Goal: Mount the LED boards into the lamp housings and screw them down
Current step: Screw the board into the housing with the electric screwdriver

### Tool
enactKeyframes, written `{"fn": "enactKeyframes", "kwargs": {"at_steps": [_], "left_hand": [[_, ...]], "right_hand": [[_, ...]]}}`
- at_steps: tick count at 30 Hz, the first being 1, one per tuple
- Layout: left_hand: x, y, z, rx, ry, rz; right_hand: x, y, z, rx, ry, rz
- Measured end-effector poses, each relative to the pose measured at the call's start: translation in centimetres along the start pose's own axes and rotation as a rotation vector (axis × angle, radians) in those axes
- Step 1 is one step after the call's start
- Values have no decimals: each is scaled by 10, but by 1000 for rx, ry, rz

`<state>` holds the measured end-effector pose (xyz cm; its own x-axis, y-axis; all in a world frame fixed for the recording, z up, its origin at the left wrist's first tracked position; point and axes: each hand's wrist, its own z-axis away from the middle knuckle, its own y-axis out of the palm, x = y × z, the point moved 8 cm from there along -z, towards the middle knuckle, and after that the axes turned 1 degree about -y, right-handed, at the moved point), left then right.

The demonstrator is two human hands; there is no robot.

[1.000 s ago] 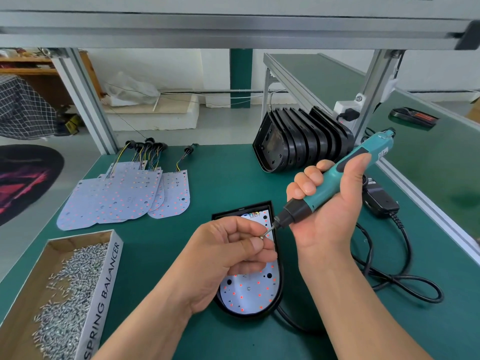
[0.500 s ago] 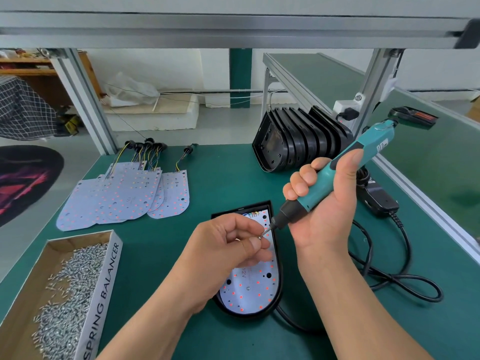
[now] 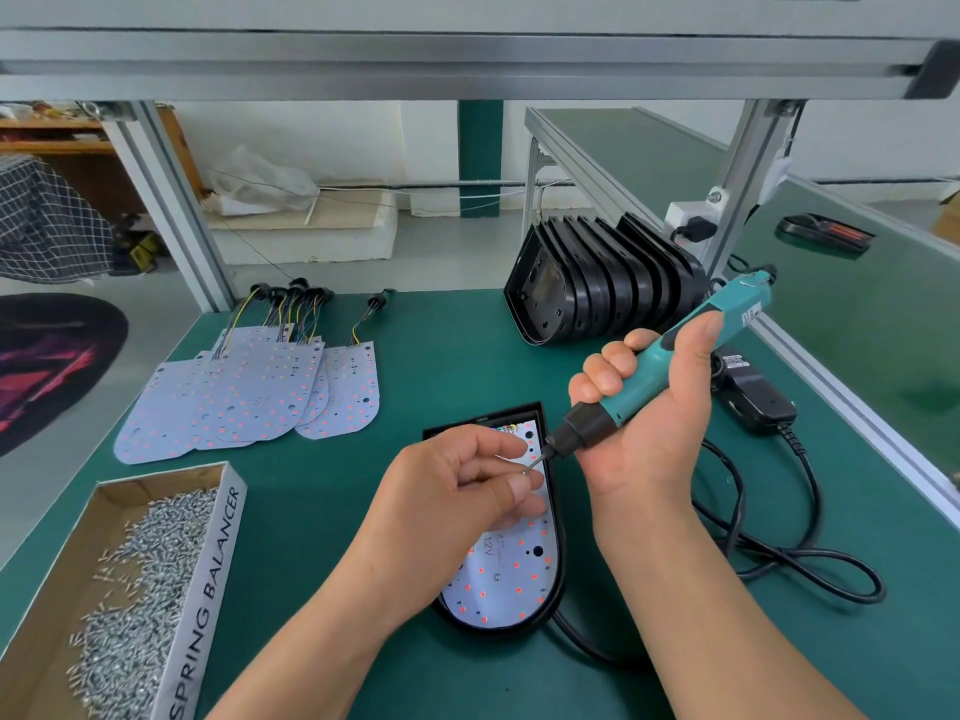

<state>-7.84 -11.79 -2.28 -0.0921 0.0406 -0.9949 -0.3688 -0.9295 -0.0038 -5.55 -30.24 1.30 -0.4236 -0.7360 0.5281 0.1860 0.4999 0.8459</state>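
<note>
**Workstation, LED lamp assembly: one unit in hand**

- Surface (image 3: 441, 356): green mat, framed by aluminium posts.
- Lamp housing (image 3: 493, 631): black, rounded at the near end, lying flat at the centre of the surface, open side up.
- LED board (image 3: 504, 579): white with red dots and marked "12V", seated inside the lamp housing. Its far half is hidden under the left hand.
- Left hand (image 3: 457, 491): over the far part of the board, fingers curled, thumb and forefinger pinching a small screw (image 3: 525, 472) at the tip of the driver bit.
- Right hand (image 3: 654, 407): wrapped round a teal electric screwdriver (image 3: 675, 366), which is tilted with its black nose down and left and its bit meeting the screw.
- Spare LED boards (image 3: 249, 397): overlapping fan at far left, wired leads pointing away.
- Empty housings (image 3: 602, 288): black, stacked on edge at the far right.
- Cardboard box (image 3: 208, 589): printed "SPRING BALANCER", near left, holding loose silver screws (image 3: 135, 579).
- Power adapter (image 3: 753, 402): black, just right of the right hand, with a looped black cable (image 3: 810, 563).
</note>
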Motion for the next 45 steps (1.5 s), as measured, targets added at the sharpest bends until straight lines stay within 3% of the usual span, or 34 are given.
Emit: {"fn": "enactKeyframes", "kwargs": {"at_steps": [4, 7, 11, 14, 17, 22, 29, 45], "left_hand": [[-3, -4, -2, 5, 12, -6], [-9, -25, -3, -144, 62, -96], [-14, -71, -1, -508, 27, -666], [-7, -75, -1, -479, -128, -826], [-1, -65, -1, -403, -166, -885], [6, -55, -4, -328, -202, -850], [22, -47, -11, -261, -198, -503], [17, -36, -7, -226, -224, -347]], "right_hand": [[0, -5, -2, -34, 16, -49], [1, -6, -3, -34, 12, -48], [5, -6, -5, -24, -25, -24], [8, -7, -5, -21, -39, -14], [11, -8, -6, -26, -61, 1], [19, -10, -10, -32, -102, 23], [26, -14, -16, -10, -152, 80], [22, -6, -14, 81, -158, 274]]}}
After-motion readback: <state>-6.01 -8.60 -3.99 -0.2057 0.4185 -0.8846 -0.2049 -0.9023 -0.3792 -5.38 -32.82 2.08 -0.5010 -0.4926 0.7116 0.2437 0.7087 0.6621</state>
